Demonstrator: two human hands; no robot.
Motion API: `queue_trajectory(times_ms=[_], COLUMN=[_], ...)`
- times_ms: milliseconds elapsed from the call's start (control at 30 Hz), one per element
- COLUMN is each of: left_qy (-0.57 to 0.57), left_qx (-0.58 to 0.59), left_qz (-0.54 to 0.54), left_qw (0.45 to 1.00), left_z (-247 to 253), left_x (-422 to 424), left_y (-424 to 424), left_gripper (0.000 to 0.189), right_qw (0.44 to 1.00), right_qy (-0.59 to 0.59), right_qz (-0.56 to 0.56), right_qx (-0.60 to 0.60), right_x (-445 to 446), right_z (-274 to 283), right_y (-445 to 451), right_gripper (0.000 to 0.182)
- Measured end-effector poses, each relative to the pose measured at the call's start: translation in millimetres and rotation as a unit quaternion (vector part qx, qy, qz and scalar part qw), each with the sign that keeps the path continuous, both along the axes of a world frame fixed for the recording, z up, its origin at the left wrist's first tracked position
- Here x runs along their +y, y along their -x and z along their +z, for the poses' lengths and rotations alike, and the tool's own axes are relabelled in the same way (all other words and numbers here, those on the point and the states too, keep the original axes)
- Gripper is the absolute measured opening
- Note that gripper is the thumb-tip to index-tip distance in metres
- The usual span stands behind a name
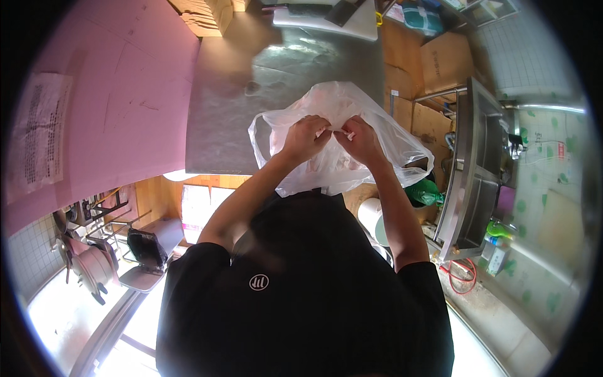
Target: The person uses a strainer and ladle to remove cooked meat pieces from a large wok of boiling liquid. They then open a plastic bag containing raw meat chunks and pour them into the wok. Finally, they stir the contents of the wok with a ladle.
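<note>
A translucent white plastic carrier bag lies at the near edge of the dark metal tabletop, with something pale and pinkish inside that I cannot make out. Both hands are at its middle, close together. My left hand pinches the thin plastic between thumb and fingers. Just to its right, my right hand pinches the plastic in the same way. The bag's handle loops spread out to the left and right.
A white cutting board with a cleaver lies at the table's far edge. To the left stands a pink panel. On the right are a cardboard box, a steel sink and a green plastic bottle.
</note>
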State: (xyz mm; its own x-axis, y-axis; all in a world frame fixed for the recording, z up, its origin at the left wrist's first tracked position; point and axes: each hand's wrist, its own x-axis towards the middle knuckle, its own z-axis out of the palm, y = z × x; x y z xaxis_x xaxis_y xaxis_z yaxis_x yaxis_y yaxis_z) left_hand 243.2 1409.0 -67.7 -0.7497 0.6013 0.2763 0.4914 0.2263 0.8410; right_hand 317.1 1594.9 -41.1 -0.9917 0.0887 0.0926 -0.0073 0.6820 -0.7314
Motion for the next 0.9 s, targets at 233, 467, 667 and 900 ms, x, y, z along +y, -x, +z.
queue_trajectory(times_ms=[233,467,667,900], left_qy=[-0.029,-0.096,-0.198,0.186], left_qx=[-0.205,-0.445,-0.508,-0.241], left_qz=[0.061,-0.021,0.088,-0.018], left_qw=[0.977,0.89,0.833,0.952], left_z=[-26,-17,-3,35], left_x=[9,-9,-15,-12], left_y=[3,16,28,26], left_gripper=[0.021,0.023,0.023,0.05], right_qw=[0.966,0.94,0.997,0.937], right_qy=[0.145,0.04,-0.005,0.15], right_qz=[-0.092,0.043,-0.035,-0.311], right_qx=[-0.193,-0.336,-0.072,0.057], right_x=[13,28,62,16], right_z=[-10,76,103,32], right_y=[-13,-22,-46,-27], right_gripper=[0.037,0.041,0.025,0.034])
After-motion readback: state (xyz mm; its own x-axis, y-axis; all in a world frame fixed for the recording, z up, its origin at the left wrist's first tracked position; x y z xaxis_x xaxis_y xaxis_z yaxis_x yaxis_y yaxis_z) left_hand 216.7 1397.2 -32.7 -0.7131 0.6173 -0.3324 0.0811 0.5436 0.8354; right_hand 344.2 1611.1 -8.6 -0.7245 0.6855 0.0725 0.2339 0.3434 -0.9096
